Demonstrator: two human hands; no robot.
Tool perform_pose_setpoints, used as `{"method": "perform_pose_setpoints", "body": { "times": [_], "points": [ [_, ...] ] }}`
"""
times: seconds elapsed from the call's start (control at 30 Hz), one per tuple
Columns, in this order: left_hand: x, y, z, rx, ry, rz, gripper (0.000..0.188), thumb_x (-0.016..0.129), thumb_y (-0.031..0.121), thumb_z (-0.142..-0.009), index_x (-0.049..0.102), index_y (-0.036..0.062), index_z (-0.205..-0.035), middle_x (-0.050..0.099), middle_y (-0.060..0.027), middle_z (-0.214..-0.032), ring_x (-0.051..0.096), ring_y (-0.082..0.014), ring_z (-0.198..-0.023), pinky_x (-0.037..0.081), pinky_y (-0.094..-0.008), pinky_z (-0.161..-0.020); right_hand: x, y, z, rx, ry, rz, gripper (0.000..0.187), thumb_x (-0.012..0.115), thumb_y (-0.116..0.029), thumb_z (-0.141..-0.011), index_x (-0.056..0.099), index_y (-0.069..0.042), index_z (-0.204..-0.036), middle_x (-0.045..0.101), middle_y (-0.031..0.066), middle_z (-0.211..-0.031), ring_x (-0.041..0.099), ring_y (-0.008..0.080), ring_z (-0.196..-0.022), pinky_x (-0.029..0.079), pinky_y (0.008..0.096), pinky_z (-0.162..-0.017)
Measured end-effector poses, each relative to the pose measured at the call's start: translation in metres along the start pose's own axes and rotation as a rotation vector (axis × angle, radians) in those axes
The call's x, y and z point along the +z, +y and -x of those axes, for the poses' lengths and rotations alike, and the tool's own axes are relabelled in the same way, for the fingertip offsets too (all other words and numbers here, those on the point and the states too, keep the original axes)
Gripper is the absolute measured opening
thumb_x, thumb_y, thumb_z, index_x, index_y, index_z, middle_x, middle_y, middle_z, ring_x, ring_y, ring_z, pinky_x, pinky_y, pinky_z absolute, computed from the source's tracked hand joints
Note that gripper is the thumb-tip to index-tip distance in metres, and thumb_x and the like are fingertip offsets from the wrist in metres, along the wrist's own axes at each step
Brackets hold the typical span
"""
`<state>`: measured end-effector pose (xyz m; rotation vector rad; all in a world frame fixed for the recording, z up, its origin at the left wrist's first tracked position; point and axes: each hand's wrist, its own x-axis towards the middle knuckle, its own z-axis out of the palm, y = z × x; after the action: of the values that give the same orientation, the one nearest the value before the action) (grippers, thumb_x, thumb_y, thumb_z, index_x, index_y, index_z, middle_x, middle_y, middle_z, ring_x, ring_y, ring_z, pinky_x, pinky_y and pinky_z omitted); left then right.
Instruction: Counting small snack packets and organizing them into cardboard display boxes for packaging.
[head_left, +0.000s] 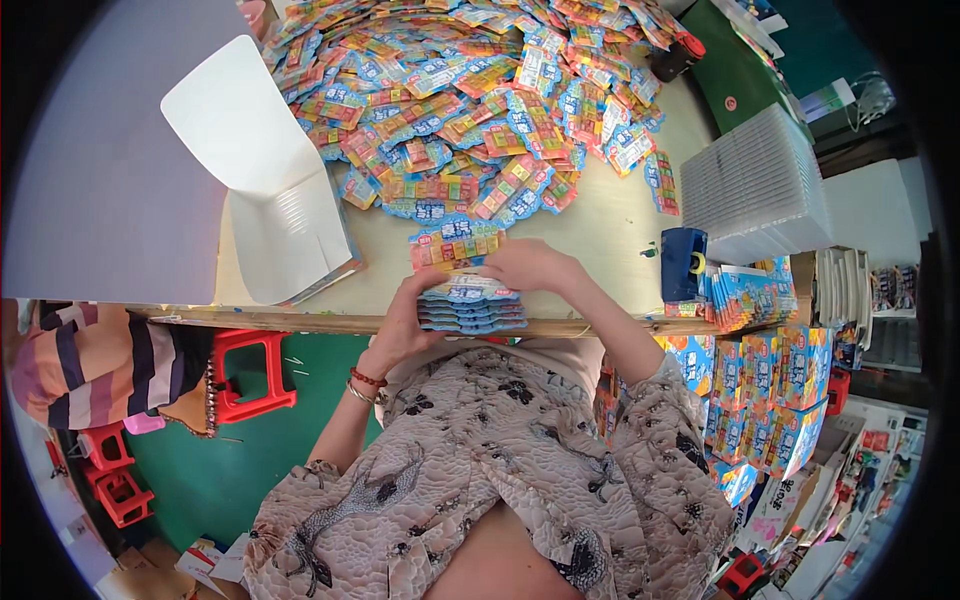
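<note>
At the table's front edge, my left hand (407, 318) is closed round the left side of a neat stack of flat, colourful packets (472, 315) with wavy blue edges. My right hand (530, 266) bends over the stack's far right corner, its fingertips pressed on the top packet. Just beyond the fingers lies another packet (455, 245) with a row of coloured squares. A large loose heap of the same packets (450, 120) covers the far part of the table (615, 235).
An open white box (285, 230) stands left of my hands. To the right are a blue tape dispenser (684, 265), a stack of clear plastic trays (755, 185) and upright packets (750, 295). Printed cartons (770, 400) are stacked below; red stools (255, 375) stand at left.
</note>
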<state>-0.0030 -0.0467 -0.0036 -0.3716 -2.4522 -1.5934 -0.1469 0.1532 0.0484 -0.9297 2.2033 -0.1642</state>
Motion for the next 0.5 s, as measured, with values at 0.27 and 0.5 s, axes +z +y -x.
{"method": "perform_pose_setpoints", "body": {
  "times": [0.27,0.5],
  "points": [
    [-0.008,0.008,-0.017,0.060,-0.202,-0.270,0.081,0.085,0.010,-0.058,0.044,0.0096,-0.128,0.046,-0.0136,-0.127,0.046,-0.0327,-0.116,0.040,-0.0451,-0.099,-0.008,0.004,-0.035,-0.150,0.621,0.278,0.042,0.077,-0.029,-0.069,0.058,-0.005,-0.097,0.054,0.0092,-0.101,0.047,0.0284,-0.109,0.040,0.0447,-0.089],
    [0.004,0.014,-0.019,-0.050,0.199,0.007,0.106,0.090,0.022,-0.055,0.029,0.0074,-0.141,0.037,-0.0161,-0.133,0.040,-0.0353,-0.119,0.037,-0.0447,-0.104,0.001,0.021,-0.003,-0.296,0.281,-0.490,0.028,0.066,-0.026,-0.086,0.058,0.001,-0.083,0.056,0.0077,-0.073,0.051,0.0186,-0.069,0.042,0.0340,-0.065]
  ]
}}
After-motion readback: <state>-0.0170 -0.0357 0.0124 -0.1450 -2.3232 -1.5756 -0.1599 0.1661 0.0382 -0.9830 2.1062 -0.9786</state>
